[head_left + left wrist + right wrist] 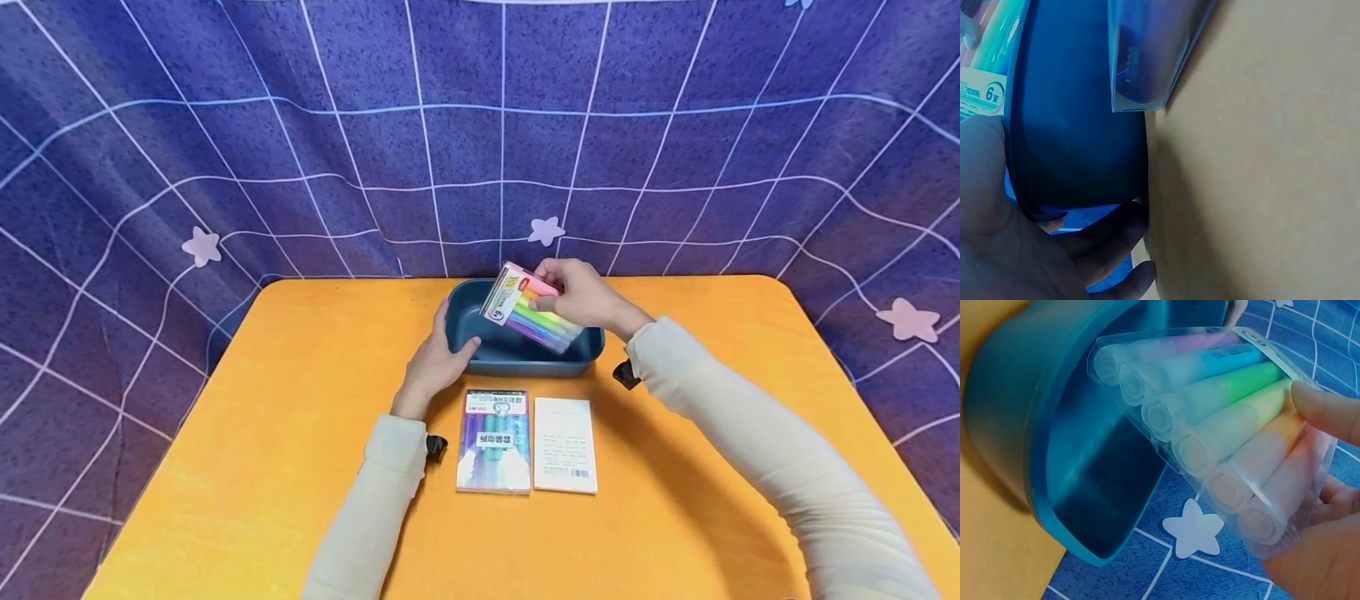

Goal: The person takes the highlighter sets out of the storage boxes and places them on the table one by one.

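My right hand (587,293) pinches a clear pack of highlighters (542,323) in rainbow colours. The pack is tilted above the dark blue plastic bin (517,367); in the right wrist view the highlighters' (1229,440) frosted ends face the camera. My left hand (435,360) holds the bin's left end, with the thumb at the near rim and the fingers around the outer wall (1079,137). In front of the bin lie a clear pack of purple, teal and blue pens (491,467) and, beside it, a white booklet or box (564,429) with small print and a barcode.
The orange tabletop (315,433) extends on both sides. Behind its far edge hangs a blue grid-patterned curtain (465,150) with star shapes. The bin stands near that far edge.
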Tool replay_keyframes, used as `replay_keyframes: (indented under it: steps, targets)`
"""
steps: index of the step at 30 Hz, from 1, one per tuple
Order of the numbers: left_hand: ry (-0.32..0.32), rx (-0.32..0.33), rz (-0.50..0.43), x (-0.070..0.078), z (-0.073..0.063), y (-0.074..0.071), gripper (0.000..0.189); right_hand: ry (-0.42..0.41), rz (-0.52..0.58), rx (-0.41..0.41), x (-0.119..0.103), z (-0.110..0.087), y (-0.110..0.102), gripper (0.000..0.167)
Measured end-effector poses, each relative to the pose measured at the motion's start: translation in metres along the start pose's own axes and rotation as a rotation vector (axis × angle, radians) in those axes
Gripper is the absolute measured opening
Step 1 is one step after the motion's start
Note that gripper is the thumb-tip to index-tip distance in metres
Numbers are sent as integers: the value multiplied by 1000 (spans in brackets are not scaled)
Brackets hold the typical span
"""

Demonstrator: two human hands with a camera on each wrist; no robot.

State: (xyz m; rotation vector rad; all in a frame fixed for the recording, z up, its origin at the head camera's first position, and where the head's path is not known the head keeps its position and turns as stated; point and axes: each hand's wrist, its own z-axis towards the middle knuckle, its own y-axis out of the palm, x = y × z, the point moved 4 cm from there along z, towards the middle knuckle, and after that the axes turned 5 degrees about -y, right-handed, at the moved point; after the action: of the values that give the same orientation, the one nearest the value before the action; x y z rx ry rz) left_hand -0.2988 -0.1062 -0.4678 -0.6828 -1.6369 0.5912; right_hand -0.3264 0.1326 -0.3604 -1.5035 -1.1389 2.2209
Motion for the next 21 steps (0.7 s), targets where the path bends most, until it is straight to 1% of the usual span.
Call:
replay_keyframes:
  steps: [8, 12, 16, 21]
  targets:
    - [-1, 4, 7, 0, 0, 1, 91, 13, 14, 35, -5, -11, -7, 15]
    - [-4, 1, 10, 0, 1, 1, 92, 7, 24, 66, -8, -18, -11, 16]
    - [8, 4, 16, 2, 2, 1, 92, 2, 40, 103, -11, -24, -15, 16]
    - [-7, 10, 16, 0, 1, 1, 91, -11, 59, 103, -13, -29, -16, 16]
